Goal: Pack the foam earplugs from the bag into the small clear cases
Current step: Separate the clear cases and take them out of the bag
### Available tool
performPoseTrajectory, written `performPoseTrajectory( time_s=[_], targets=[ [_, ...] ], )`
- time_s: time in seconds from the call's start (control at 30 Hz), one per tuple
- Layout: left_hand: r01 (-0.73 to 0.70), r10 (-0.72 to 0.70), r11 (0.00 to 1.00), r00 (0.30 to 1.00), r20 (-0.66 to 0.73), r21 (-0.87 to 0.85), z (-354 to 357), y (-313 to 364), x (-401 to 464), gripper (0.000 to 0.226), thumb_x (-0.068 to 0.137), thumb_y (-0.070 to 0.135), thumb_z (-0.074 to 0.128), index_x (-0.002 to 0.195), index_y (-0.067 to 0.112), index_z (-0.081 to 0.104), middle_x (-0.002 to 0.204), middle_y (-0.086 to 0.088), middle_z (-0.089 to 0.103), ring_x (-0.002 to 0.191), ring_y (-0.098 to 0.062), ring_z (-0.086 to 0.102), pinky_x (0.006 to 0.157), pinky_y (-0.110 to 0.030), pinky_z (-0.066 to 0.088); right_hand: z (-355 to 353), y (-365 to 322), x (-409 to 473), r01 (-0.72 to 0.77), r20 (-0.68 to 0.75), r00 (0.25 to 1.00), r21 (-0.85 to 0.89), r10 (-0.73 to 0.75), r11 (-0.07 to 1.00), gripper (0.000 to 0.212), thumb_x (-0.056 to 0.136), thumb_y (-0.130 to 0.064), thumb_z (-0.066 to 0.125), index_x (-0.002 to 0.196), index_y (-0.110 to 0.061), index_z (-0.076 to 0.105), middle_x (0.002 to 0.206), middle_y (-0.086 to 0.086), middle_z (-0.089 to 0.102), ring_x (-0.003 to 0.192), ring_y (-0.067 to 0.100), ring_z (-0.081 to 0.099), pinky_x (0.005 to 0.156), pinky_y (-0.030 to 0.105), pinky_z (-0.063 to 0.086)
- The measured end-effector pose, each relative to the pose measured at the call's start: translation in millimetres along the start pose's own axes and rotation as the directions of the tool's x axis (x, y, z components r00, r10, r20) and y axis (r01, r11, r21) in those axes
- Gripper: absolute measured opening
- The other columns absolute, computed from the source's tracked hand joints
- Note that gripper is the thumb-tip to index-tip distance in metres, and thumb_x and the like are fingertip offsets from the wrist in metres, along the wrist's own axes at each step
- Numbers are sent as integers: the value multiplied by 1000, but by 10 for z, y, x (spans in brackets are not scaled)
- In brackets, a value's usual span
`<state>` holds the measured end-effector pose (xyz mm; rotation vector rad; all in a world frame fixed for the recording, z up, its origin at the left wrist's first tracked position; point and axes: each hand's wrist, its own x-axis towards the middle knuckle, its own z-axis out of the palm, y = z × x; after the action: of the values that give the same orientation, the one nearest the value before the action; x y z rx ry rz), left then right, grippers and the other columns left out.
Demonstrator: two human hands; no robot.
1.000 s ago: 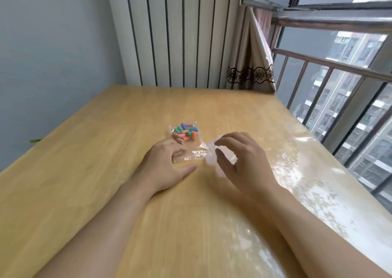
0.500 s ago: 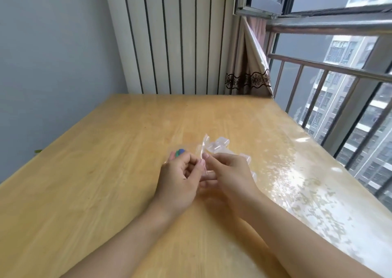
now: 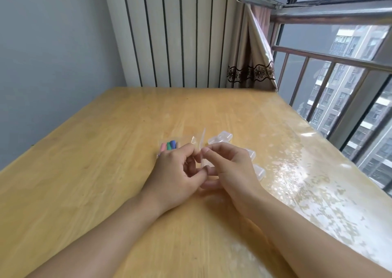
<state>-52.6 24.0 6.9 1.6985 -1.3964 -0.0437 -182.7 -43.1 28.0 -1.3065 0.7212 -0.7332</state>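
The clear bag (image 3: 186,145) is held just above the wooden counter (image 3: 84,171), its open edge pinched in the grip of the left hand (image 3: 178,171) and of the right hand (image 3: 229,169), whose fingertips meet at the plastic. Coloured foam earplugs (image 3: 169,146) are seen in the bag's far end, beyond the left hand's knuckles. Small clear cases (image 3: 220,138) lie on the counter just right of the bag, partly hidden behind the right hand.

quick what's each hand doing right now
Left hand: fingers pinch the bag at its open end.
Right hand: fingers pinch the same bag.
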Motion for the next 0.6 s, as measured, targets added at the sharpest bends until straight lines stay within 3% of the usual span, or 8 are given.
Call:
performPoseTrajectory(
  time_s=[0.17,0.27,0.5,0.6],
  targets=[
    [3,-2,998,1000,25,-57,-36,-16,-5,12,81,31,64,75,25,57,59,-2,59,59,-17,57,118,-23,10,-36,-35,13,-74,80,994,23,72,997,19,97,-17,67,99,2,68,97,20,77,77,28,79,56,36,63],
    [-3,8,997,998,62,-79,-51,-40,-4,11,83,31,64,75,26,58,58,2,57,58,-12,55,121,-26,8,-69,-29,16,-75,106,992,8,74,997,16,98,-16,65,95,-1,69,88,14,76,78,29,79,55,35,62],
    [-11,23,995,993,117,-99,-63,-29,1,14,88,29,57,76,24,58,62,17,60,67,-7,57,124,-40,7,-93,-15,9,-70,116,991,14,68,997,18,99,-20,65,98,-2,69,87,7,75,72,27,77,47,29,56],
    [-27,35,997,993,112,-76,-58,-31,-1,15,89,28,57,76,21,59,63,11,63,67,-13,60,124,-42,7,-74,5,3,-49,101,994,-2,49,999,13,98,-16,67,96,-3,68,84,9,73,66,25,75,46,28,55]
  ],
)
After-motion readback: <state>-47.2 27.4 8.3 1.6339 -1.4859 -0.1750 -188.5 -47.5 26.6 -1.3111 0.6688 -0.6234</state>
